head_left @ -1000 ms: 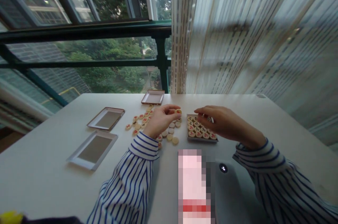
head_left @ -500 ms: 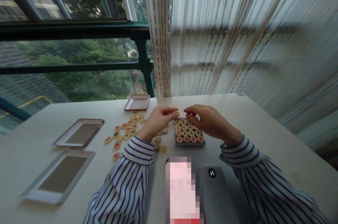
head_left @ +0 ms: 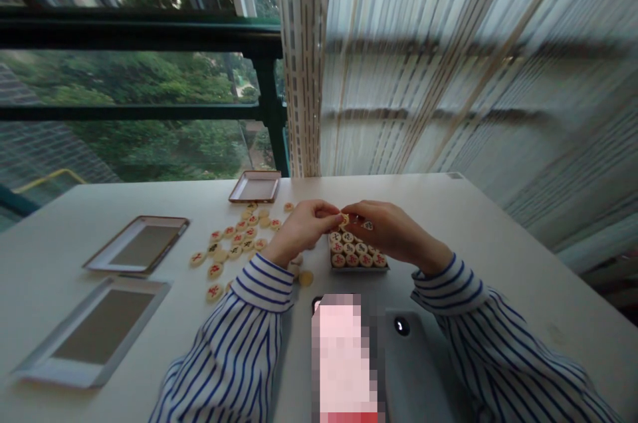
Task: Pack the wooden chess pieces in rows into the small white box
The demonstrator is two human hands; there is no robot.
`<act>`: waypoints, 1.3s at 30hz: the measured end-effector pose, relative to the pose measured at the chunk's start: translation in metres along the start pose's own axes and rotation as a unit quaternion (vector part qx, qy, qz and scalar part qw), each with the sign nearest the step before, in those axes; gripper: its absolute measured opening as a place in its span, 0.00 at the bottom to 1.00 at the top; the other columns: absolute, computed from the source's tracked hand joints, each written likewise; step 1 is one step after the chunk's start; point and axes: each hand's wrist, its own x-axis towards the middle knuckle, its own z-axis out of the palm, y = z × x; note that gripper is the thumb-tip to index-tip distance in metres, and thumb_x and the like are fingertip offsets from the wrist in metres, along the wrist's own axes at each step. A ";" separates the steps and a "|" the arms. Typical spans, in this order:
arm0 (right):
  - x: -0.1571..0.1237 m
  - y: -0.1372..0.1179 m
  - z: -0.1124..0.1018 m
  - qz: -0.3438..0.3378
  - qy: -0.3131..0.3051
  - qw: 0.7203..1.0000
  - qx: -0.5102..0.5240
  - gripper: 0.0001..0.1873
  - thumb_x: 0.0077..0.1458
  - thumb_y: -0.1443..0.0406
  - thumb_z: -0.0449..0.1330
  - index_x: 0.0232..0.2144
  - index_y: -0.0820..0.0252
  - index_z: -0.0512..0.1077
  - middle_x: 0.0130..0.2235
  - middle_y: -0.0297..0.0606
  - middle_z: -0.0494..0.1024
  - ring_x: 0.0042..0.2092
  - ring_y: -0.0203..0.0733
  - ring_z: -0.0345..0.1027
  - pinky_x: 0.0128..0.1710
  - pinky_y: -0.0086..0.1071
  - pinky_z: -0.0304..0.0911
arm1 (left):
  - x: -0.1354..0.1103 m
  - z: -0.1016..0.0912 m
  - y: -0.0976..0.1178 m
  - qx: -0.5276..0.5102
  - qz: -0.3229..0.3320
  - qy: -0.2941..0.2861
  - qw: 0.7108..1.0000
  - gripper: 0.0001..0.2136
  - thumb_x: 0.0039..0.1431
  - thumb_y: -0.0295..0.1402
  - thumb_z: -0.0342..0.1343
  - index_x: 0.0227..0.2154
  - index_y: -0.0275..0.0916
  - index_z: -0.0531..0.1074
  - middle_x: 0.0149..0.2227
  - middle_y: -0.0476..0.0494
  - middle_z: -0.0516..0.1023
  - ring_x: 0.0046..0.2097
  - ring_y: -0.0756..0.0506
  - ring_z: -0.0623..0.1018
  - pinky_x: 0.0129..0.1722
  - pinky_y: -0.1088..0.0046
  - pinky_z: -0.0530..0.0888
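Note:
A round wooden xiangqi piece point(head_left: 345, 218) is pinched between the fingertips of both hands, just above the far edge of a small box point(head_left: 359, 269). My left hand point(head_left: 310, 227) reaches it from the left, closed at thumb and fingers. From the right, my right hand point(head_left: 391, 227) also has its fingertips on the piece and covers part of the box. Inside the box, xiangqi pieces point(head_left: 351, 249) stand in neat rows, with red and black characters facing up. Left of my left hand lies a loose spread of more pieces point(head_left: 238, 237), some face down.
A small tray-like lid point(head_left: 232, 201) lies at the back, and two more shallow trays point(head_left: 90, 268) point(head_left: 107, 381) at the left. Near me are a phone with a blurred-out screen point(head_left: 341, 350) and a grey device with a round dark spot point(head_left: 413, 363). Curtains hang behind the white table point(head_left: 498, 243).
My hands have come together: the piece from my left fingertips now also touches my right fingers. The view has shifted slightly.

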 end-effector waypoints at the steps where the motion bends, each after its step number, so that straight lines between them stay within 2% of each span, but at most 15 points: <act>1: 0.000 0.000 0.000 0.000 0.000 1.000 0.000 0.14 0.56 0.62 0.53 0.43 0.59 0.70 0.36 0.38 0.76 0.36 0.37 0.68 0.37 0.29 0.59 | -0.001 0.000 0.001 0.001 -0.002 0.000 1.000 0.08 0.49 0.30 0.58 0.32 0.31 0.74 0.26 0.44 0.77 0.28 0.52 0.74 0.29 0.77 0.69; 12: 0.000 -0.001 -0.003 0.000 -0.021 1.000 -0.023 0.14 0.56 0.61 0.52 0.42 0.60 0.71 0.36 0.40 0.76 0.35 0.37 0.68 0.34 0.28 0.59 | -0.001 0.000 0.003 -0.001 -0.006 -0.026 1.000 0.08 0.51 0.30 0.56 0.31 0.32 0.77 0.26 0.43 0.78 0.29 0.51 0.74 0.30 0.76 0.71; 16: 0.000 -0.001 -0.003 -0.003 -0.032 0.999 -0.039 0.14 0.56 0.61 0.52 0.42 0.61 0.71 0.36 0.40 0.77 0.36 0.38 0.68 0.35 0.29 0.58 | -0.001 0.002 0.003 -0.007 -0.011 -0.012 1.000 0.06 0.49 0.28 0.57 0.29 0.32 0.76 0.25 0.44 0.78 0.28 0.51 0.74 0.29 0.76 0.71; 24: 0.000 0.003 -0.001 0.014 -0.065 0.996 -0.051 0.14 0.57 0.59 0.51 0.38 0.59 0.72 0.31 0.38 0.77 0.31 0.36 0.68 0.30 0.27 0.56 | 0.002 -0.002 -0.003 0.042 -0.010 0.001 0.999 0.06 0.50 0.29 0.55 0.30 0.33 0.75 0.24 0.44 0.77 0.26 0.52 0.73 0.26 0.77 0.69; 28: 0.000 0.006 0.000 0.025 -0.089 0.993 -0.071 0.13 0.55 0.59 0.52 0.38 0.57 0.73 0.32 0.37 0.78 0.31 0.36 0.68 0.29 0.28 0.54 | 0.003 -0.008 -0.005 0.130 0.013 0.015 0.991 0.07 0.49 0.30 0.55 0.29 0.33 0.75 0.23 0.45 0.76 0.25 0.51 0.72 0.25 0.77 0.67; 34: -0.001 0.012 0.006 0.016 -0.141 0.984 -0.111 0.13 0.55 0.59 0.52 0.34 0.56 0.74 0.32 0.38 0.78 0.31 0.38 0.68 0.27 0.29 0.52 | 0.004 -0.015 -0.011 0.294 0.053 0.033 0.954 0.08 0.49 0.33 0.53 0.27 0.37 0.77 0.23 0.45 0.76 0.25 0.49 0.71 0.24 0.75 0.63; 39: -0.001 0.018 0.011 0.017 -0.163 0.981 -0.099 0.12 0.55 0.60 0.52 0.29 0.57 0.73 0.30 0.38 0.77 0.30 0.37 0.67 0.26 0.28 0.51 | 0.003 -0.017 -0.011 0.334 0.059 0.027 0.940 0.08 0.49 0.33 0.53 0.27 0.37 0.77 0.24 0.44 0.76 0.26 0.47 0.72 0.25 0.73 0.63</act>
